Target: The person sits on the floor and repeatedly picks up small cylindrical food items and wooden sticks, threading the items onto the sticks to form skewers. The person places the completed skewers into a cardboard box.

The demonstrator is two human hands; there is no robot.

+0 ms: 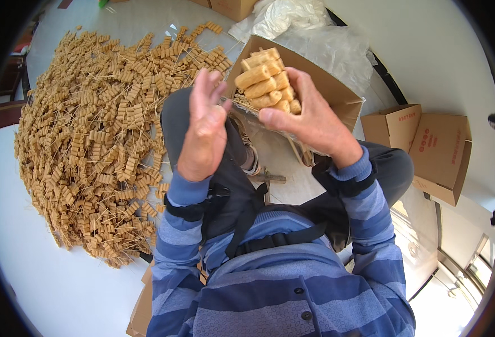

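Gripping skewered tan rolls (267,81), the right hand (313,119) is holding them at an open carton (338,100); the left hand (205,126) is hovering nearby, fingers loosely spread.

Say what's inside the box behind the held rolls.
In the open box, only brown inner walls show clearly. Its bottom is covered by the bundle of tan rolls and right grip; contents can't be told.

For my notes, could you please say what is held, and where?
The right hand grips skewered tan rolls by their right side; the left hand appears empty.
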